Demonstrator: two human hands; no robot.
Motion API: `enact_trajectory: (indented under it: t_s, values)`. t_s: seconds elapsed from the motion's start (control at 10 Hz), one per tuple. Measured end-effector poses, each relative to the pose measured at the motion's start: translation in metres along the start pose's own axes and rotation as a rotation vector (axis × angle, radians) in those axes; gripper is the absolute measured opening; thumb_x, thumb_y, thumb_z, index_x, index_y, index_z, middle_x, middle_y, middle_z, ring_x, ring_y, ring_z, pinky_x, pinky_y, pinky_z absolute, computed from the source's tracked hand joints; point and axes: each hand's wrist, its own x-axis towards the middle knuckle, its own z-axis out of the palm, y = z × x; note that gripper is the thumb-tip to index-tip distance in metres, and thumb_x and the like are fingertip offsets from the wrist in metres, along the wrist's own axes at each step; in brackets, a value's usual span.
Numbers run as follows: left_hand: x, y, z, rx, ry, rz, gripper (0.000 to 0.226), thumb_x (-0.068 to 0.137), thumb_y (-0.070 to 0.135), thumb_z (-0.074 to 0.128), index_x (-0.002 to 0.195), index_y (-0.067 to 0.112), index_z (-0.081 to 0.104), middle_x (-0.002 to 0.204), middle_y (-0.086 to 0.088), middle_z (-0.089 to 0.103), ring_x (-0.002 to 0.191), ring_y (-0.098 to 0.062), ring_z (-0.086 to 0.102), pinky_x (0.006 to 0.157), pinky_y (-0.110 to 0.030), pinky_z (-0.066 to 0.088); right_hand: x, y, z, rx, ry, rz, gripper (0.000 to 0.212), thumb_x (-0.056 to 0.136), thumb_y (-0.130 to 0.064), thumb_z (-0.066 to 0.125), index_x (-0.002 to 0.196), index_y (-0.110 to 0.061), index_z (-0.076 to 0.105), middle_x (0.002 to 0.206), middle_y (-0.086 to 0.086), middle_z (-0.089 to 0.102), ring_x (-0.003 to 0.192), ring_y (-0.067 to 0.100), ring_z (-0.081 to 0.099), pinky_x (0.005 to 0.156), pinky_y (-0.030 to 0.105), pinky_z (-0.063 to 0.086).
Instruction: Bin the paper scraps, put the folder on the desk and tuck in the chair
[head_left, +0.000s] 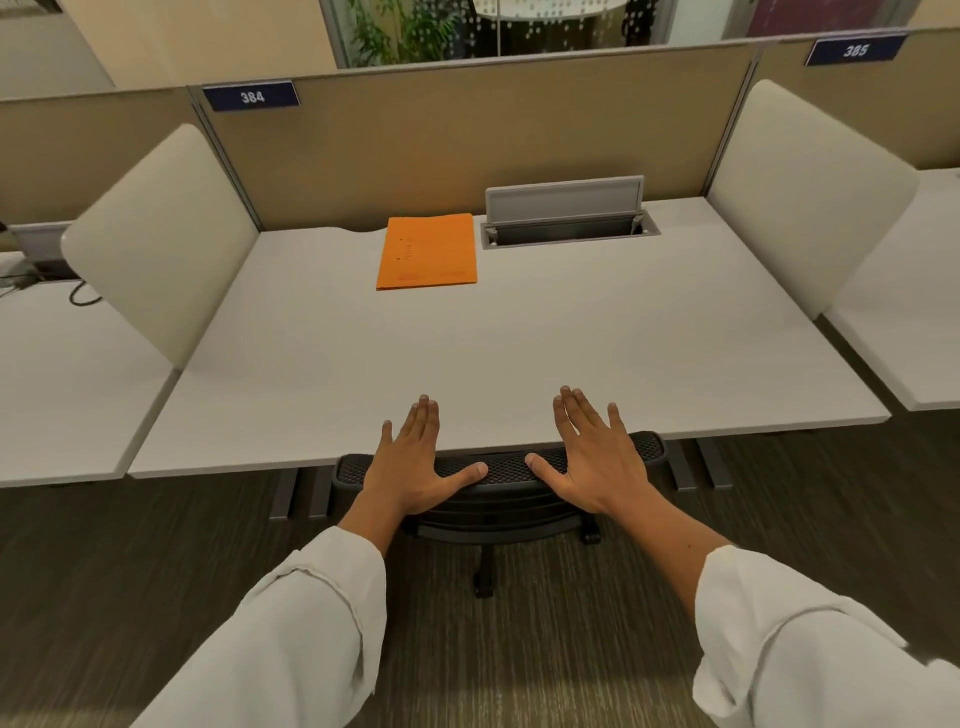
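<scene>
Hands: left hand (415, 457) and right hand (597, 457), fingers (428, 410) flat, above the chair (498, 473).
Chair: tucked under the surface (467, 353).
Folder (428, 252): on the surface, beyond the chair.
Scraps: none seen.
Left: likely nothing.

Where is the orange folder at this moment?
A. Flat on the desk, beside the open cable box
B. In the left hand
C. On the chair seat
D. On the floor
A: the orange folder lies flat on the desk, just left of the open cable box, while both hands are open over the chair back.
</scene>
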Motion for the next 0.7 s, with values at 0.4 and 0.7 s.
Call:
enact_trajectory:
  t_s: [0.4, 0.7]
  values:
    - [-0.007, 0.003, 0.004, 0.05, 0.076, 0.02, 0.129, 0.065, 0.1, 0.005, 0.157, 0.012, -0.017, 0.166, -0.005, -0.022, 0.154, -0.019, -0.017, 0.126, -0.053, -0.004, -0.002, 0.001, 0.004, 0.037, -0.008, 0.022, 0.106, 0.084, -0.084, 0.006, 0.157, -0.01, -0.012, 0.166, 0.007, -0.016, 0.153, 0.02, -0.017, 0.122, 0.057, -0.007]
    - [0.013, 0.026, -0.058, 0.091, 0.396, -0.07, 0.113, 0.078, 0.09, 0.005, 0.156, 0.011, -0.019, 0.164, -0.01, -0.027, 0.152, -0.028, -0.027, 0.123, -0.053, -0.014, 0.002, 0.025, -0.052, 0.02, 0.157, 0.099, 0.098, 0.086, -0.078, 0.002, 0.153, -0.01, -0.022, 0.162, 0.007, -0.029, 0.149, 0.022, -0.028, 0.12, 0.058, -0.012]
